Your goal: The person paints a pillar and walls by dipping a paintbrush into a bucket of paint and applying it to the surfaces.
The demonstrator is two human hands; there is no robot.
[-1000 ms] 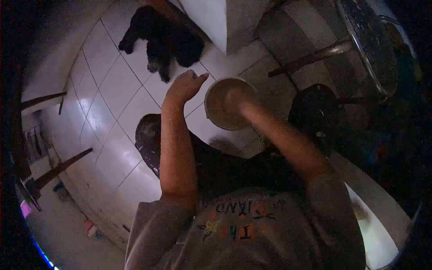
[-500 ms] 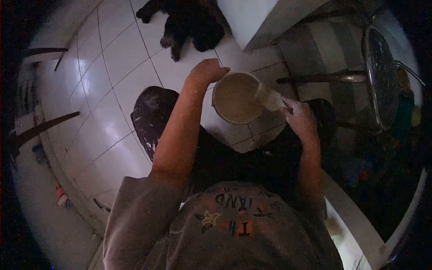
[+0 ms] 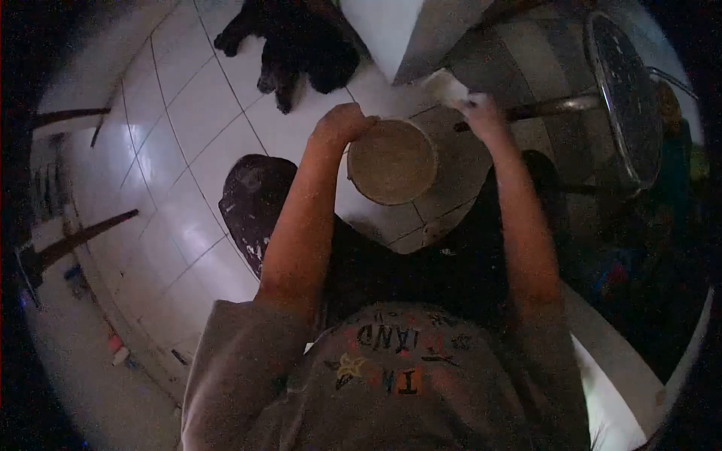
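Note:
A round bucket [image 3: 434, 171] with something tan inside is held between my knees, above the tiled floor. My left hand [image 3: 342, 124] is closed on its upper left rim, thumb towards the opening. Out to the upper right, away from the bucket, my right hand [image 3: 483, 114] grips the handle of a wide pale paintbrush [image 3: 447, 86]. The brush is blurred, and its head points up and left, near the lower corner of a white wall [image 3: 382, 34].
A black furry dog [image 3: 320, 56] lies on the white tiles ahead. To the right stands a round-topped stool [image 3: 632, 98] with a metal leg reaching towards my right hand. Dark curved legs of furniture [image 3: 90, 234] stick out at the left.
My right hand has lifted the paintbrush from over the bucket, up and forward to the wall corner. My left hand stays on the bucket's rim. The view has shifted slightly.

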